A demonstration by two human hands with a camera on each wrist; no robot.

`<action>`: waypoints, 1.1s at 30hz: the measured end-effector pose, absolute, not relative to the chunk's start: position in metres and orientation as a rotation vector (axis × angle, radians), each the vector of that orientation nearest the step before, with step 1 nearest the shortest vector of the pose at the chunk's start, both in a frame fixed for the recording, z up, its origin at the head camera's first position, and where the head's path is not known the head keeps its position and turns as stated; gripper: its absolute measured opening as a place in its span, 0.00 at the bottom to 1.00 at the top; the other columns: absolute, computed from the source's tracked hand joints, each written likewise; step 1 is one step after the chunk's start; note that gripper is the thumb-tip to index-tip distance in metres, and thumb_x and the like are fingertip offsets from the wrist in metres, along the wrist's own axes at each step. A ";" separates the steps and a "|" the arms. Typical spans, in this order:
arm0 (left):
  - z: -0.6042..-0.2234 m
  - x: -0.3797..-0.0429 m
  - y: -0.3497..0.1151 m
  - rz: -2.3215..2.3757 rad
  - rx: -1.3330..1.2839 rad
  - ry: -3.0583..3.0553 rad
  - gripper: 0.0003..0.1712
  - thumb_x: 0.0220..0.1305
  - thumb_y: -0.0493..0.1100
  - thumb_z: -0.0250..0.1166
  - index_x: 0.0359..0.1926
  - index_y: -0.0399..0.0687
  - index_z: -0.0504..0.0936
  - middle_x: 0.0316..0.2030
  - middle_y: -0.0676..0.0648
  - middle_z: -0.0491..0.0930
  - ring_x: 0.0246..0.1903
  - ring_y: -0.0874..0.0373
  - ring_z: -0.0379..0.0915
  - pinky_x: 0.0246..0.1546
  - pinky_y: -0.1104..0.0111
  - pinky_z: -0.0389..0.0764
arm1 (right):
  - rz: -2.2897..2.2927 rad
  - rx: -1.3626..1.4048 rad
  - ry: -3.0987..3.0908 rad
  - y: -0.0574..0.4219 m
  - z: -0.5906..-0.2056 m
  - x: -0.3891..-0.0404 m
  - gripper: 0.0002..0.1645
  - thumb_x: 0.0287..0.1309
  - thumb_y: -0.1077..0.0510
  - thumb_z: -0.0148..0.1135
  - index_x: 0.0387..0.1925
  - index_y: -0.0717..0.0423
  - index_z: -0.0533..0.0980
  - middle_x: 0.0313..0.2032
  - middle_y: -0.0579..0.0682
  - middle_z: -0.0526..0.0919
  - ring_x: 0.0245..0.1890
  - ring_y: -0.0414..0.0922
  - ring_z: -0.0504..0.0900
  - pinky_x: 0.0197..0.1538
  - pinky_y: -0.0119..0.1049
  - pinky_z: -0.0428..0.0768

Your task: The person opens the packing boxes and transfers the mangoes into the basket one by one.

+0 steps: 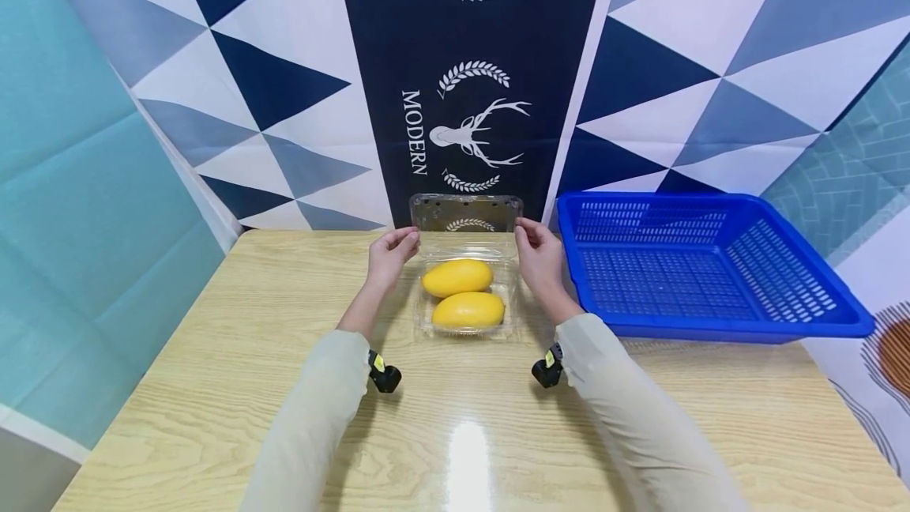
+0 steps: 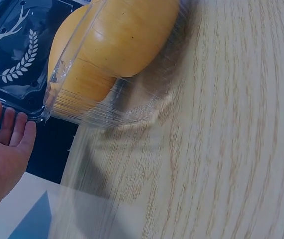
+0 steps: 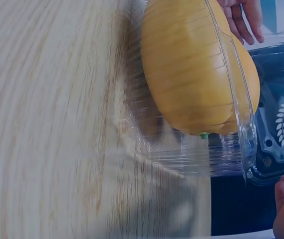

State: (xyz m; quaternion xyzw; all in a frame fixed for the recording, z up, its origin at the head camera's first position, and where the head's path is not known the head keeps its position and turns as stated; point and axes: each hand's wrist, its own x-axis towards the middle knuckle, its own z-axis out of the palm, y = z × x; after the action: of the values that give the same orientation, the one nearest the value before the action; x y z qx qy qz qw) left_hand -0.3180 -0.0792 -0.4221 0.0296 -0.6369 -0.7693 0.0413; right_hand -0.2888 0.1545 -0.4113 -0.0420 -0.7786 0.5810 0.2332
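Observation:
Two yellow mangoes [image 1: 468, 310] lie side by side in the base of a clear plastic clamshell box [image 1: 509, 314] on the table. Its hinged lid [image 1: 465, 216] stands raised at the back. My left hand [image 1: 390, 257] pinches the lid's left edge, with fingertips bent at the rim in the left wrist view. At the opposite edge, my right hand [image 1: 540, 263] holds the lid between thumb and fingers. In the right wrist view one mango [image 3: 191, 64] shows a small green stem spot through the box wall.
A blue plastic basket [image 1: 711, 330] with slotted walls stands to the right of my right hand. The wooden table [image 1: 235, 385] ends at a patterned wall cloth [image 1: 284, 85] just behind the box. A teal cloth [image 1: 92, 180] hangs at the left.

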 end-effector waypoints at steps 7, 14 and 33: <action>-0.425 -0.321 -0.077 -2.370 0.099 -1.916 0.16 0.62 0.34 0.60 0.49 0.27 0.76 0.28 0.54 0.79 0.34 0.60 0.78 0.56 0.54 0.76 | 1.605 -0.136 -2.124 0.152 -0.411 -0.291 0.16 0.65 0.59 0.54 0.50 0.62 0.77 0.48 0.59 0.81 0.40 0.46 0.76 0.40 0.20 0.72; -0.425 -0.321 -0.078 -2.339 0.126 -1.948 0.16 0.62 0.35 0.61 0.49 0.28 0.77 0.33 0.48 0.81 0.34 0.60 0.78 0.45 0.66 0.83 | 1.586 -0.161 -2.152 0.149 -0.410 -0.292 0.17 0.65 0.61 0.52 0.52 0.62 0.76 0.47 0.60 0.81 0.39 0.47 0.75 0.40 0.22 0.72; -0.432 -0.324 -0.078 -2.307 0.191 -2.031 0.17 0.62 0.33 0.60 0.52 0.29 0.77 0.33 0.48 0.79 0.31 0.60 0.76 0.48 0.61 0.83 | 1.556 -0.196 -2.280 0.151 -0.417 -0.297 0.20 0.64 0.66 0.49 0.57 0.61 0.73 0.45 0.62 0.79 0.44 0.52 0.75 0.52 0.42 0.77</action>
State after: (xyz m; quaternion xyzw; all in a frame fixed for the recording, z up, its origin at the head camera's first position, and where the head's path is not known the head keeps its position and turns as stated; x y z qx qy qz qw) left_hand -0.3238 -0.0776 -0.4319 0.0621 -0.6592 -0.7488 0.0308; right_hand -0.2967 0.1507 -0.4171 -0.0697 -0.8095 0.5526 0.1859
